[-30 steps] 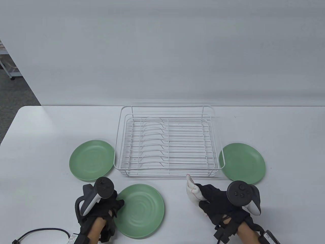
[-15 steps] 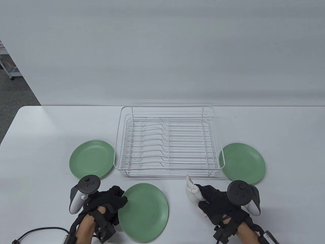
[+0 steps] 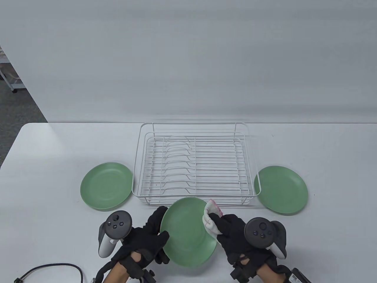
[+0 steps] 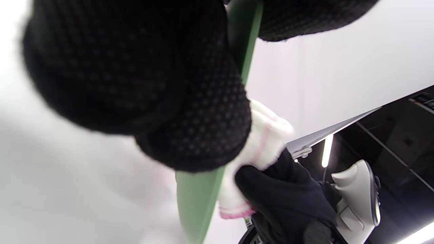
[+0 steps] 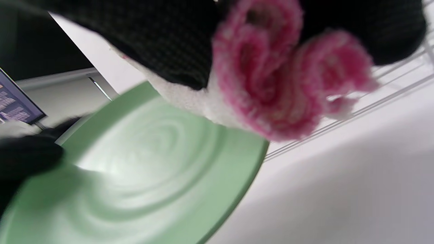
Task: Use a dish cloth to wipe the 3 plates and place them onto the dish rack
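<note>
My left hand (image 3: pixel 153 233) grips the left rim of a green plate (image 3: pixel 188 231) and holds it lifted and tilted in front of the white wire dish rack (image 3: pixel 194 165). My right hand (image 3: pixel 232 233) holds a white dish cloth with pink trim (image 3: pixel 211 216) against the plate's right edge. In the left wrist view the plate (image 4: pixel 200 200) shows edge-on, with the cloth (image 4: pixel 261 152) beside it. In the right wrist view the bunched cloth (image 5: pixel 271 81) lies on the plate's face (image 5: pixel 142 176). Two more green plates lie flat: one left of the rack (image 3: pixel 106 185), one right of it (image 3: pixel 281 189).
The rack's slots hold nothing. A black cable (image 3: pixel 50 269) lies at the table's front left corner. The white table (image 3: pixel 59 147) ends at a grey wall behind; floor shows past its left edge.
My left hand lifted the front plate off the table, tilted it and carried it right toward the rack. My right hand moved left and brought the cloth onto the plate's right edge.
</note>
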`<state>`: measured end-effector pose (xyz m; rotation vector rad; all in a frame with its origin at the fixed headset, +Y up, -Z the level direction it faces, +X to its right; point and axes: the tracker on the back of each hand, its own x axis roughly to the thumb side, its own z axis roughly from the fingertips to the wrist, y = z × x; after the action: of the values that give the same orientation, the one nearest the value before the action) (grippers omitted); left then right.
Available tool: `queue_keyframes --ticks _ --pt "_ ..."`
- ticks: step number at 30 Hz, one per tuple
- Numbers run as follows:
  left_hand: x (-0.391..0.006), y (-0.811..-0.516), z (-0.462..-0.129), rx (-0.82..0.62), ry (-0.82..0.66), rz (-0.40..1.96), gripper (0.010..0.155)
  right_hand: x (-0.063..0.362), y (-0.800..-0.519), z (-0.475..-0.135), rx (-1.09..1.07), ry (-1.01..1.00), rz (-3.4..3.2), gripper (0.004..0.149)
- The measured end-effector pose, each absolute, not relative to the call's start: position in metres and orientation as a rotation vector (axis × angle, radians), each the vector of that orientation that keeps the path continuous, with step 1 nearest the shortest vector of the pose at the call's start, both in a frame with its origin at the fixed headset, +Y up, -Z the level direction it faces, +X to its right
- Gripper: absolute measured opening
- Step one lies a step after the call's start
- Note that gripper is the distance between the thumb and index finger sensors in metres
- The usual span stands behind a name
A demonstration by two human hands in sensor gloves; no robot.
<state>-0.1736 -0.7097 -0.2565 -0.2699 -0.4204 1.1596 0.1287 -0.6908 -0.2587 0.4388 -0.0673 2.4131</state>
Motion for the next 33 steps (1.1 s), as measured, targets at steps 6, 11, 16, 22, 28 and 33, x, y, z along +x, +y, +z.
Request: queue_keyframes --ticks 6,11,16,22,28,33 --pt "-0.155 -0.704 -0.244 -0.174 -0.481 1.11 0.078 0.104 -0.68 -0.269 0.394 -0.163 2.44 0.065" --pt "-0.152 -0.702 -0.242 -0.151 -0.518 1.12 0.08 0.09 -0.669 -0.276 0.502 -0.103 2.191 0.065" --pt "-0.148 -0.7 -0.237 -0.075 -0.514 1.111 0.083 0.079 -0.67 -0.269 0.596 0.006 2.041 0.064" --pt "-0.153 -0.696 -0.233 0.072 -0.48 1.127 0.083 0.076 -0.678 -0.265 0.597 0.256 1.943 0.061" --pt "-0.155 -0.692 -0.229 0.162 -0.457 1.11 0.081 0.09 -0.684 -0.274 0.566 0.419 2.012 0.056" --pt "-0.151 -0.69 -0.224 0.214 -0.457 1.057 0.08 0.109 -0.69 -0.281 0.481 0.45 2.146 0.053"
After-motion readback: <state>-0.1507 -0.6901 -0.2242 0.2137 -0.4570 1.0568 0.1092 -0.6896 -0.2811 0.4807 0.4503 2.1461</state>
